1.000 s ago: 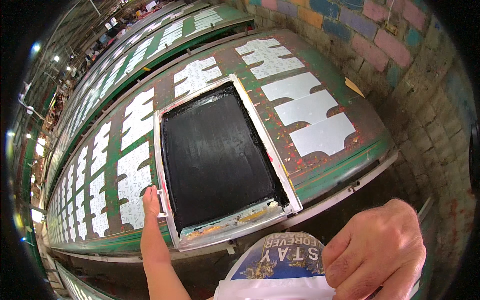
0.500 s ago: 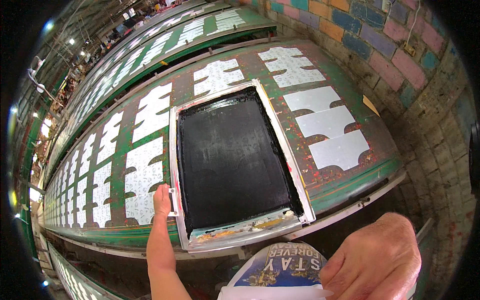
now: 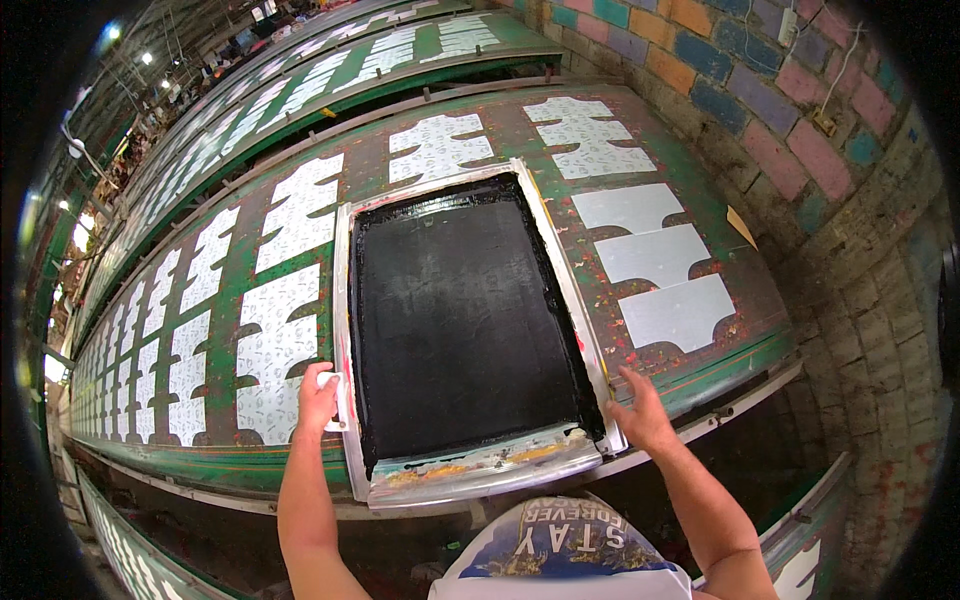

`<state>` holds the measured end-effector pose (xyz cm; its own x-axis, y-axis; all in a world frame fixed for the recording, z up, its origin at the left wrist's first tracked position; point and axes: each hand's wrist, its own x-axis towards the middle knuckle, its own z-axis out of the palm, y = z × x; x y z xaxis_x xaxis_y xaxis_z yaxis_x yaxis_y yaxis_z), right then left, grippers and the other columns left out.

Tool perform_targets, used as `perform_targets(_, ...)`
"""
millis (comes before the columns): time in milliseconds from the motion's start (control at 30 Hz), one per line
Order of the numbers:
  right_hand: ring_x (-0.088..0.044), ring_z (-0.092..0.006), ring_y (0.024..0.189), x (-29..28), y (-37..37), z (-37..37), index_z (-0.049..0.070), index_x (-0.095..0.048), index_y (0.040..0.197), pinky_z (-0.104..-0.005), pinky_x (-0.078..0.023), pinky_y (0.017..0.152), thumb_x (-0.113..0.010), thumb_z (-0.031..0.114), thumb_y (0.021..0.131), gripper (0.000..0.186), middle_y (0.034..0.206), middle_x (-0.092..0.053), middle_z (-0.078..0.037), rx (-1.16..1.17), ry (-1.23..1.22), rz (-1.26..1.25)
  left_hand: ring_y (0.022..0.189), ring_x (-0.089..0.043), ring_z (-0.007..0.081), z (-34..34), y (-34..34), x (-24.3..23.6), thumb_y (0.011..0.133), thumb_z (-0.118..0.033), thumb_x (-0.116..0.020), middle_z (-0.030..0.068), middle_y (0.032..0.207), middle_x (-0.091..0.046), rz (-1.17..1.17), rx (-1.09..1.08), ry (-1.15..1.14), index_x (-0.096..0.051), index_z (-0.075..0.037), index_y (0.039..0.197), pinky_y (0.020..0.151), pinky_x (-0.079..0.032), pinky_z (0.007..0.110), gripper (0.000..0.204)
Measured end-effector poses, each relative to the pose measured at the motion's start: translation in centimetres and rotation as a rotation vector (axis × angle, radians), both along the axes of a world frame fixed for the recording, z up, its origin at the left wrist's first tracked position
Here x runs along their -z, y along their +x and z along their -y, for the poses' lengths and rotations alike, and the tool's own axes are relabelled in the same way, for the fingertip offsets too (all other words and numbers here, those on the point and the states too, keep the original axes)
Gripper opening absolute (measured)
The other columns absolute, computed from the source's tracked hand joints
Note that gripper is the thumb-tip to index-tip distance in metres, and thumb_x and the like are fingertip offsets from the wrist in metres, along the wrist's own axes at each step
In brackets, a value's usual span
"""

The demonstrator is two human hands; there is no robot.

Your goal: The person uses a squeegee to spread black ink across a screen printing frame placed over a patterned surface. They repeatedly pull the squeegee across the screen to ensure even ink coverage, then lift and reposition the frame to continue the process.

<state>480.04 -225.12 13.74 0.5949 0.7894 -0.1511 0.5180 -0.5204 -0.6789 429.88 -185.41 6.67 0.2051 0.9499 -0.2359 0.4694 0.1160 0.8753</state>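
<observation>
A screen-printing frame [image 3: 352, 440] lies on the long green table in front of me, its mesh coated in black ink [image 3: 460, 320]. Smears of yellow and white mark its near end. My left hand [image 3: 318, 398] is closed round the white handle [image 3: 341, 402] on the frame's left side. Beside the frame's lower right corner, my right hand [image 3: 645, 412] has thumb and fingers spread, with nothing in them; whether the fingertips touch the rim I cannot tell. Patterned fabric pieces [image 3: 280, 350] lie left of the frame, and plain pale grey pieces [image 3: 670, 310] to its right.
More cut pieces lie in rows along the table [image 3: 215, 385] and at its far side. Parallel green tables [image 3: 400, 70] stand beyond. A painted block wall [image 3: 740, 80] runs along the right. A metal rail [image 3: 740, 395] follows the near table edge.
My right hand has moved from close in at the lower right, curled, out to the frame's lower right corner, where its fingers spread. My left hand remains on the handle.
</observation>
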Motion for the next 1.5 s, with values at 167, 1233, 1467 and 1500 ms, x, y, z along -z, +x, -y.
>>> perform_targets(167,-0.061,-0.0389,0.142,1.9,-0.9,0.3,-0.01,-0.05,0.157,-0.0439,-0.047,0.121,-0.081,0.013,0.091,0.077,0.151,-0.061,-0.031,0.052,0.064,-0.368,0.05,-0.049,0.0107,0.1,0.4,-0.7,0.11,-0.007,-0.063,-0.0005,0.07,-0.056,0.037,0.004,-0.034,-0.062,-0.011,0.126,0.039,-0.038,0.031,0.016)
perform_targets(1233,-0.072,-0.0415,0.113,-2.4,21.4,6.7,0.008,-0.084,0.119,-0.045,-0.056,0.106,-0.085,0.025,0.084,0.039,0.113,-0.076,-0.026,0.275,0.169,-0.038,0.051,-0.041,0.0036,9.0,25.4,-5.8,0.117,-0.016,-0.056,-0.009,0.068,-0.045,0.201,0.032,0.089,-0.068,-0.011,0.126,0.042,-0.033,0.025,0.016)
perform_targets(1467,-0.07,-0.0374,0.123,-1.0,33.4,13.4,0.006,-0.083,0.118,-0.0428,-0.053,0.11,-0.085,0.018,0.086,0.035,0.125,-0.076,-0.023,0.329,0.13,-0.057,0.049,-0.041,0.0033,16.0,37.9,-3.2,0.117,-0.015,-0.056,-0.0088,0.066,-0.047,0.333,0.03,0.012,-0.067,-0.009,0.127,0.042,-0.032,0.024,0.016)
perform_targets(1500,-0.069,-0.0366,0.126,-0.7,34.7,14.1,0.006,-0.083,0.119,-0.0422,-0.052,0.111,-0.085,0.018,0.086,0.035,0.124,-0.076,-0.022,0.327,0.128,-0.079,0.05,-0.043,0.0031,16.8,39.1,-2.9,0.117,-0.015,-0.056,-0.0079,0.068,-0.05,0.342,0.052,0.037,-0.067,-0.009,0.127,0.043,-0.033,0.024,0.016)
